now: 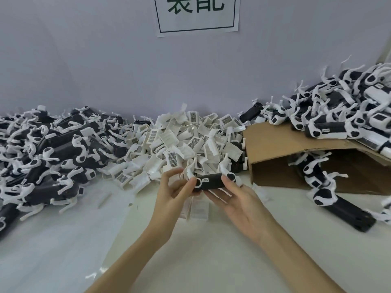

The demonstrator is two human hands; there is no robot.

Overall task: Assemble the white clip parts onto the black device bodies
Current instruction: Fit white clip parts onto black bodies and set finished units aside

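Both hands hold one black body [211, 182] lying left to right, above the table's near middle; the left hand [175, 191] pinches its left end; the right hand [237, 197] cradles the right end, fingers curled; the white clip pile [186, 140] sits just beyond.

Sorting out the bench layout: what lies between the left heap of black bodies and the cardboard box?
In the head view, a pile of loose white clips fills that stretch, between the heap and the box.

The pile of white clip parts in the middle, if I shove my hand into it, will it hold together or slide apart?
The white clip pile would probably slide and scatter: the pieces lie loose at all angles. They look like thin plastic, so likely light. Some might tumble toward the cardboard box beside it.
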